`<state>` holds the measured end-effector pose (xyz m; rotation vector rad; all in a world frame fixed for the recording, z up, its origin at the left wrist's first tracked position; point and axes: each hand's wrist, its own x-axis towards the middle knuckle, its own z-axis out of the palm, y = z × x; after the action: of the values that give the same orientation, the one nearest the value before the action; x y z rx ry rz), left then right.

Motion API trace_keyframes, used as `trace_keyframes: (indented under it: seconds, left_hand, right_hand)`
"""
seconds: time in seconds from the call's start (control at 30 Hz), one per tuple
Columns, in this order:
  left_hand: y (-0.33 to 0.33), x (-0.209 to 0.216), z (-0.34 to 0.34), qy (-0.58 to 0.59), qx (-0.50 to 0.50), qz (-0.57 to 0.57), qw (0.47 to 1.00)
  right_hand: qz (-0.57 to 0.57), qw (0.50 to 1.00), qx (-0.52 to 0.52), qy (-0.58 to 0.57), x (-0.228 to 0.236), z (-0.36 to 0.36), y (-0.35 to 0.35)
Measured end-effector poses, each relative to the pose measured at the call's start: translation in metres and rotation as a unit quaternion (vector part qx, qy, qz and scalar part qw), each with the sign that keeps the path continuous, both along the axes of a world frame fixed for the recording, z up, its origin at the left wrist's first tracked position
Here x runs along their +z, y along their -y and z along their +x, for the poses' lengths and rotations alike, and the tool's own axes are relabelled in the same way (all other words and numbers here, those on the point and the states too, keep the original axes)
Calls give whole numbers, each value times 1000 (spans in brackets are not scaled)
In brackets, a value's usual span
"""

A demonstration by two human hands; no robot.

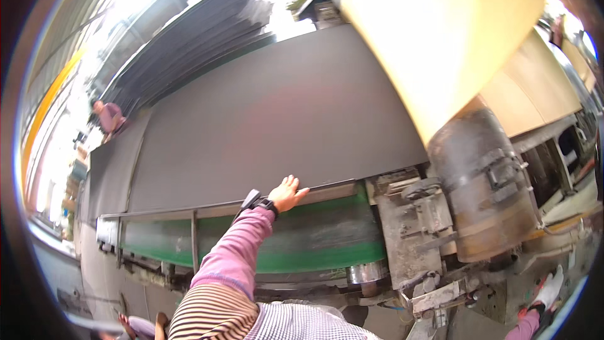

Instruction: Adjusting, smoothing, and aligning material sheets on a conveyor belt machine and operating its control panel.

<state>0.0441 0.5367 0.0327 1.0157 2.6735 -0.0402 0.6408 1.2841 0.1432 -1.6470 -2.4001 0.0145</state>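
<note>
Dark sheet [264, 113] lies flat along the long machine bed, and the person's left hand [288, 192] rests on its near edge, fingers spread apart and laid over the rim, not clamped, as if steadying it. The right hand [549, 289], gloved, hangs low and well away to the right; whether its grip is apart or together I cannot tell. Just below the grip runs a green belt [314, 239]. Right of it stands a rusty roller [484, 195] under a tan roll [440, 38]. Far beyond, another person [108, 116] attends the sheet's other end.

Dark grey sheet [264, 119] flat on conveyor
</note>
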Motion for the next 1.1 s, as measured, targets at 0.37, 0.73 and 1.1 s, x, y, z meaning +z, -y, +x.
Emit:
trace_keyframes:
  seconds: [0.37, 0.73, 1.1]
  left_hand:
    - [34, -38, 0, -108, -122, 76, 984]
    - [51, -84, -44, -127, -128, 67, 981]
    - [37, -63, -29, -122, -137, 91, 979]
  right_hand:
    - [34, 995, -76, 50, 74, -73, 93]
    - [33, 994, -106, 27, 73, -70, 91]
    - [39, 993, -114, 18, 70, -66, 91]
